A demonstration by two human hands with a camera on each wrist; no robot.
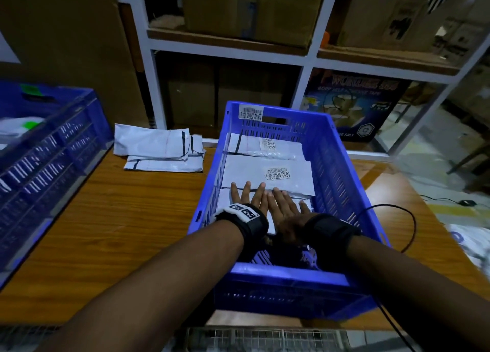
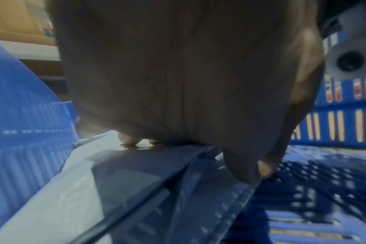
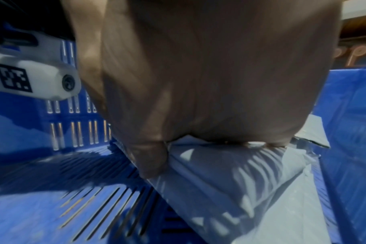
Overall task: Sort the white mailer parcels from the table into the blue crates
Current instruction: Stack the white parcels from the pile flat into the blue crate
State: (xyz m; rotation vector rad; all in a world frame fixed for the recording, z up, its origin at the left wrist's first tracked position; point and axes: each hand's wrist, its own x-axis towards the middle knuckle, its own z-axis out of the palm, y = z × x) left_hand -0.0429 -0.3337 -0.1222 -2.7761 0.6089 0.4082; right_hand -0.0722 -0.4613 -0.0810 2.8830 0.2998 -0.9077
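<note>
Both hands flat inside the blue slatted plastic crate (image 1: 342,166) on the wooden table (image 1: 106,219), right in front of the person. Left hand (image 1: 248,200) lies with fingers straight and spread, palm down, on the nearest white plastic mailer parcel (image 1: 225,196). Right hand (image 1: 285,211) sits just beside it, touching, fingers also straight, pressing on the same parcel. Neither hand curls round anything.

Left wrist view: palm (image 2: 178,74) over the parcel's grey-white surface (image 2: 63,189), thumb tip (image 2: 263,170) at the parcel's edge, above the crate floor. Right wrist view: palm (image 3: 219,74) on wrinkled mailer plastic (image 3: 230,173), thumb (image 3: 150,161) lying against its near edge. Both views blurred.

Inside the crate, three parcels run in a row from near to far: the one under the hands, a middle white mailer with a barcode label (image 1: 267,174) overlapping it, and a far white mailer with a barcode label (image 1: 265,146) near the crate's far wall. Barcode sticker (image 1: 250,113) on the crate's far rim.

Still on the table: a small pile of white mailer parcels with black stripes (image 1: 159,150), left of the crate and apart from it. Second blue slatted crate (image 1: 39,144) at far left, something white inside, too blurred to tell. Black wrist straps on both arms; a black cable (image 1: 408,219) loops over the table on the right. White metal shelving with cardboard boxes (image 1: 246,9) behind.
</note>
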